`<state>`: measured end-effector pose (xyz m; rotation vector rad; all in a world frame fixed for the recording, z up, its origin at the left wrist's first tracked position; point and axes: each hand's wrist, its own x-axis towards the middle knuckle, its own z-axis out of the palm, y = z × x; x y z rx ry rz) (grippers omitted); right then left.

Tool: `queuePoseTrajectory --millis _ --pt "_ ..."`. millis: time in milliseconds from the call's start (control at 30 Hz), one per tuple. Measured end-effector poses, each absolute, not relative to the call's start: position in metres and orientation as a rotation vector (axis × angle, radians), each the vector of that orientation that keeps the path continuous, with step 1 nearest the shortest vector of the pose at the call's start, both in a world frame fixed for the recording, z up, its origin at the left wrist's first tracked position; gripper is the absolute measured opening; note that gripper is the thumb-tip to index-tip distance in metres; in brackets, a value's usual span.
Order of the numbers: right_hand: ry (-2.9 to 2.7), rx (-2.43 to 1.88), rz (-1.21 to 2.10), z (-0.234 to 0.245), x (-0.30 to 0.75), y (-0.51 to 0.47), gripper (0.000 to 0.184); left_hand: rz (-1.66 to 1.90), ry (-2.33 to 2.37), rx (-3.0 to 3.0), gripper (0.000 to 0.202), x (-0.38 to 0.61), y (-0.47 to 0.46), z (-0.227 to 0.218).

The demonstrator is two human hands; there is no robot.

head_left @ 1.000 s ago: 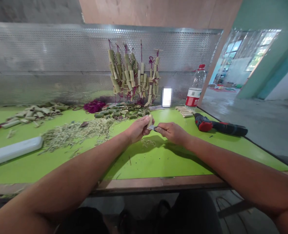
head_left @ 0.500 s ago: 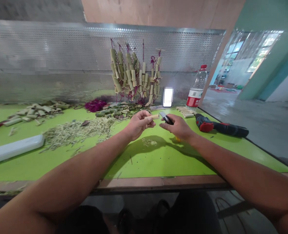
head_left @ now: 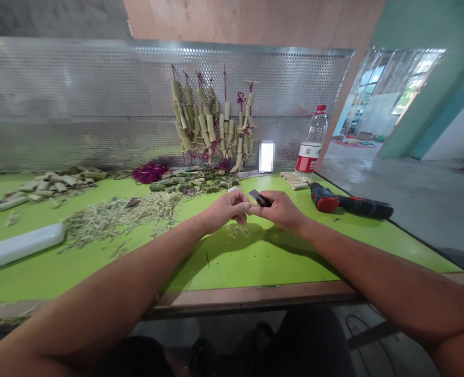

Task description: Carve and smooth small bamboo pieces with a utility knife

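Head view | I am monitoring the left hand (head_left: 226, 205), fingers curling around a short bamboo piece (head_left: 250, 203), mostly hidden | right hand (head_left: 281, 209), fingers pinching a black craft knife (head_left: 260, 198) touching it | both are hovering above the green tabletop (head_left: 255, 262), beside bamboo shavings (head_left: 118, 220)

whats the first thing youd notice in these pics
The eye goes first to the cluster of bamboo tube pieces strung on purple cord, standing against the perforated metal panel behind the bright green table. Next comes the pale heap of shavings left of centre, then the right hand in the middle, gripping a small black knife beside the left hand.
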<state>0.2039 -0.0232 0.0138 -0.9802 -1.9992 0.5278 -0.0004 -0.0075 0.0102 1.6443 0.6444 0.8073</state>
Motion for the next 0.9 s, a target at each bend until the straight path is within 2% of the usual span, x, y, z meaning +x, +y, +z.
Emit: queuePoseTrajectory --millis 167,267,400,700,900 --pt "-1.882 -0.995 0.694 0.015 0.216 -0.011 0.034 0.804 0.582 1.451 0.048 0.002 -0.01 0.013" --pt "-1.896 -0.989 0.849 0.015 0.224 -0.005 0.03 0.845 0.582 1.42 0.045 0.003 -0.011 0.015" --pt "-1.855 -0.998 0.955 0.015 0.223 -0.01 0.033 0.947 0.568 1.432 0.033 0.002 -0.011 0.017" --pt "-1.988 -1.124 0.27 0.022 0.213 -0.028 0.041 0.973 0.444 1.334 0.027 0.005 -0.012 0.014" --pt "-2.176 -0.934 0.196 0.018 0.209 -0.025 0.035 1.068 0.511 1.391 0.043 0.008 -0.012 0.01"
